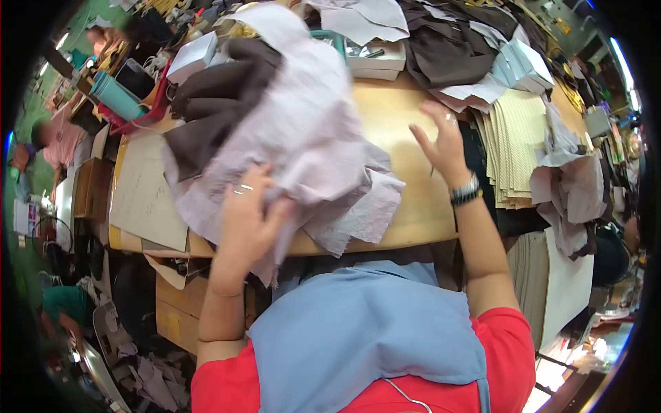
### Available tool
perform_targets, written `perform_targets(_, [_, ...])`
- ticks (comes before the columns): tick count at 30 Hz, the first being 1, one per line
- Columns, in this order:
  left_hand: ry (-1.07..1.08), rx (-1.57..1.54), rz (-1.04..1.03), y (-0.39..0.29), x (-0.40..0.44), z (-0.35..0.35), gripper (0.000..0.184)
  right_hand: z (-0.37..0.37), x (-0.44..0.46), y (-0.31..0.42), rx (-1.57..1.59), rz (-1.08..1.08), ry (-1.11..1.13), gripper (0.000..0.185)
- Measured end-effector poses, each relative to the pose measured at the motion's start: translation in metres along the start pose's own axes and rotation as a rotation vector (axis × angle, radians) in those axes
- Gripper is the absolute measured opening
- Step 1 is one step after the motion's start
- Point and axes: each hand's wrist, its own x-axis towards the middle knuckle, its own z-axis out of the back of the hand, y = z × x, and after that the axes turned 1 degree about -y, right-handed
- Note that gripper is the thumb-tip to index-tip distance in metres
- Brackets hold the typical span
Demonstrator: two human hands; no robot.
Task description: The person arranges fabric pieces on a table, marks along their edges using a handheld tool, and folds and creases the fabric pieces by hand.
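Observation:
My left hand (248, 217) is closed on the near left edge of a pale pinkish, wrinkled sheet (317, 124); whether it is cloth or thin paper I cannot tell. The sheet is smeared by motion and spreads over the left and middle of the wooden table (396, 113). Dark brown folded material (224, 103) lies against its left side, partly covered. Over the table's right part, my right hand (444, 141) is open with fingers apart, holding nothing. It is nearest to a dark brown pile (451, 51) with pale sheets.
A stack of cream textured sheets (513, 144) stands at the right, with crumpled pale material (568, 186) beside it. A box of small items (375, 58) sits at the back. To the left are a flat board (151, 196) and a red tray (155, 103). Other people are farther left.

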Motion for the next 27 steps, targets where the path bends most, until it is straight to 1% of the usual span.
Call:
perform_targets(2, [0.232,0.005,0.016,0.008,-0.006,-0.048,0.056,0.001,0.029,-0.028,-0.403,-0.014,-0.091,0.071])
perform_targets(4, [0.155,0.085,-0.018,0.010,-0.013,-0.080,0.058,0.001,0.051,-0.046,-0.640,-0.099,-0.033,0.079])
perform_targets(5, [0.115,0.124,-0.036,0.010,-0.014,-0.085,0.058,0.000,0.062,-0.056,-0.757,-0.145,-0.003,0.083])
perform_targets(6, [0.131,0.091,-0.028,0.010,-0.014,-0.084,0.058,-0.005,0.066,-0.082,-0.834,-0.068,-0.037,0.080])
perform_targets(8, [0.160,0.027,-0.005,0.014,-0.012,-0.078,0.056,0.000,0.087,-0.111,-0.793,-0.329,0.352,0.061])
perform_targets(9, [0.137,-0.067,-0.014,0.018,-0.012,-0.075,0.054,0.003,0.093,-0.126,-0.705,-0.362,0.225,0.052])
perform_targets(10, [0.116,-0.160,-0.021,0.022,-0.012,-0.072,0.052,0.007,0.097,-0.123,-0.613,-0.392,0.101,0.044])
perform_targets(11, [0.097,-0.256,-0.026,0.025,-0.012,-0.070,0.051,0.012,0.100,-0.122,-0.470,-0.471,-0.103,0.037])
perform_targets(12, [0.084,-0.427,-0.004,0.026,-0.010,-0.071,0.049,0.020,0.108,-0.123,-0.327,-0.407,-0.296,0.037])
perform_targets(14, [0.060,-0.775,0.047,0.023,-0.002,-0.070,0.046,0.035,0.125,-0.114,0.061,-0.282,-0.477,0.034])
perform_targets(15, [0.113,-0.916,0.110,0.017,0.005,-0.068,0.049,0.040,0.123,-0.101,0.159,-0.242,-0.473,0.035])
perform_targets(17, [0.205,-1.199,0.231,-0.020,0.040,-0.053,0.054,0.048,0.114,-0.015,0.358,-0.146,-0.466,0.037])
perform_targets(18, [0.233,-1.280,0.267,-0.037,0.057,-0.050,0.060,0.041,0.101,0.011,0.323,-0.133,-0.356,0.038])
perform_targets(19, [0.256,-1.359,0.305,-0.052,0.075,-0.050,0.067,0.028,0.087,0.031,0.303,-0.010,-0.307,0.040])
perform_targets(20, [0.288,-1.507,0.404,-0.060,0.095,-0.057,0.070,0.014,0.073,0.051,0.289,0.114,-0.257,0.043])
perform_targets(21, [0.309,-1.655,0.503,-0.064,0.114,-0.060,0.074,0.003,0.053,0.072,0.321,0.115,-0.088,0.048])
perform_targets(22, [0.442,-1.776,0.414,-0.064,0.132,-0.055,0.070,-0.002,0.035,0.101,0.278,0.157,-0.009,0.052])
perform_targets(23, [0.347,-1.979,0.354,-0.067,0.148,-0.067,0.063,-0.005,0.019,0.119,0.265,0.242,0.109,0.052])
perform_targets(24, [0.289,-1.621,0.559,-0.068,0.154,-0.057,0.058,-0.008,0.005,0.132,0.223,0.293,0.147,0.050])
perform_targets(25, [0.122,-1.469,0.331,-0.067,0.156,-0.058,0.064,-0.011,-0.008,0.139,0.198,0.316,0.092,0.048])
perform_targets(26, [0.040,-1.432,0.291,-0.063,0.155,-0.054,0.072,-0.008,-0.018,0.148,0.094,0.332,0.109,0.049])
perform_targets(27, [-0.003,-1.379,0.261,-0.057,0.152,-0.041,0.074,-0.002,-0.023,0.158,0.070,0.387,0.104,0.050])
